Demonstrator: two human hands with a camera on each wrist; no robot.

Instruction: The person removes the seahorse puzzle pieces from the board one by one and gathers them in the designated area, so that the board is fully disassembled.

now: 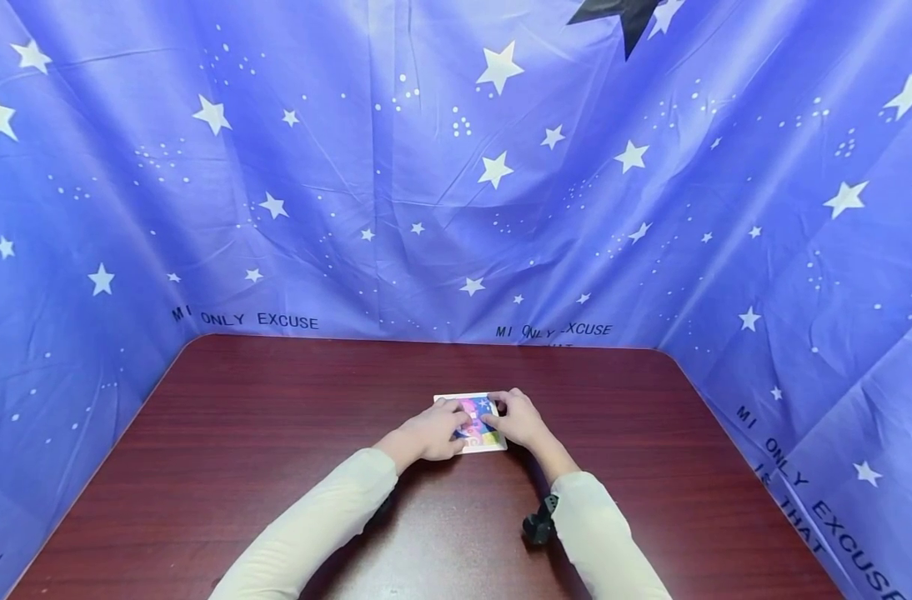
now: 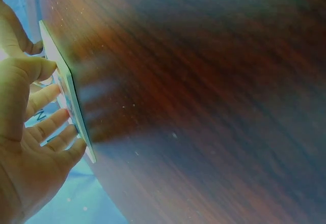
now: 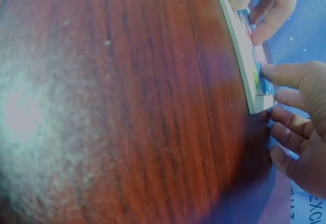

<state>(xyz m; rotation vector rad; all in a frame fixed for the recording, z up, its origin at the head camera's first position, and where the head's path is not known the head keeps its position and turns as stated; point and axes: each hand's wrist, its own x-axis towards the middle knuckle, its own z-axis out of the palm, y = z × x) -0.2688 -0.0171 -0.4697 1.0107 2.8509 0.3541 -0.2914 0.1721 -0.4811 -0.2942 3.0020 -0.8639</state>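
A flat square board (image 1: 480, 445) with a white border and a pink, blue and yellow picture lies on the table. From the left, my left hand (image 1: 435, 429) reaches over it, its fingertips touching the picture side. In the left wrist view the fingers of that left hand (image 2: 38, 127) are spread and fairly straight against the board (image 2: 76, 107). My right hand (image 1: 519, 419) is at the board's right side. The right wrist view has the right thumb (image 3: 285, 74) on the picture near a corner, with the other fingers loosely bent beside the edge.
The dark red wooden table (image 1: 276, 467) has rounded far corners. Behind and on both sides hangs a blue-purple curtain (image 1: 396, 167) with white stars and black lettering, meeting the table's edges. A small black device (image 1: 540, 523) is strapped at the right wrist.
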